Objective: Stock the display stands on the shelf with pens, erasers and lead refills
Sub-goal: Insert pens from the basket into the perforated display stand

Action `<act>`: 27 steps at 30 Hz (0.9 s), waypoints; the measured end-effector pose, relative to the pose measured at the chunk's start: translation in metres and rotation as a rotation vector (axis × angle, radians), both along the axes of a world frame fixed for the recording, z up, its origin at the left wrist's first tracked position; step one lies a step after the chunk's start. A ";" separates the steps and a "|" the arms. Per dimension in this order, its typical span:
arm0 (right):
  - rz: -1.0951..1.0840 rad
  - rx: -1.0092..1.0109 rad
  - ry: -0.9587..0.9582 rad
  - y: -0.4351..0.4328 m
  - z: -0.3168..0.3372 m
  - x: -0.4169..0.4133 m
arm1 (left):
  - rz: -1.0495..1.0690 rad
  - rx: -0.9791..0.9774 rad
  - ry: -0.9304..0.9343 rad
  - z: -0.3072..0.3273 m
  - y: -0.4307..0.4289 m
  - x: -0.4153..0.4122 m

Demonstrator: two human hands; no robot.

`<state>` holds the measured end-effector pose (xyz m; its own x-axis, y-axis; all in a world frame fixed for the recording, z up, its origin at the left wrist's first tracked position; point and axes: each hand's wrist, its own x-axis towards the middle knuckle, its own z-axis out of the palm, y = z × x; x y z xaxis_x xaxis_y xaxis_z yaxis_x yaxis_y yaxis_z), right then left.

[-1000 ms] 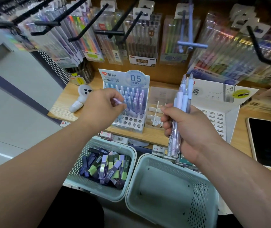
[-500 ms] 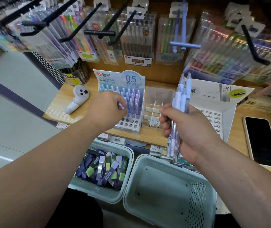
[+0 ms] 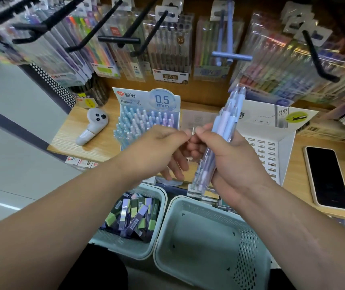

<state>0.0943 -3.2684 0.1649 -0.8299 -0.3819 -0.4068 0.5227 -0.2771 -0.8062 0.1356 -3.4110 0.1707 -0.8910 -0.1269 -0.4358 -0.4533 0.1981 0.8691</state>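
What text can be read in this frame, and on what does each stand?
"爱好": header of the pen display stand.
"0.5 mm": same header.
"HB 0.5": lead refill display box.
"0.5": hanging pen pack.
"复古色": label of that pack.
Other packs and price tags: too blurred.

Right hand (image 3: 236, 164) grips a fistful of pens (image 3: 228, 120) — left hand (image 3: 157, 151) alongside, fingertips meeting the right's.
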 end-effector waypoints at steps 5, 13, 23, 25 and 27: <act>-0.017 -0.068 -0.066 -0.003 0.002 0.005 | -0.054 0.272 -0.042 -0.008 0.006 0.013; -0.031 0.075 -0.066 -0.005 0.005 0.003 | 0.029 0.267 0.061 -0.010 0.004 0.023; -0.140 0.138 -0.086 -0.011 -0.003 0.001 | 0.173 0.368 0.021 -0.006 -0.010 0.030; -0.193 0.125 -0.106 -0.013 -0.003 0.000 | 0.210 0.391 0.027 -0.006 -0.015 0.031; -0.227 0.136 -0.122 -0.014 -0.003 0.000 | 0.204 0.359 0.066 -0.007 -0.017 0.032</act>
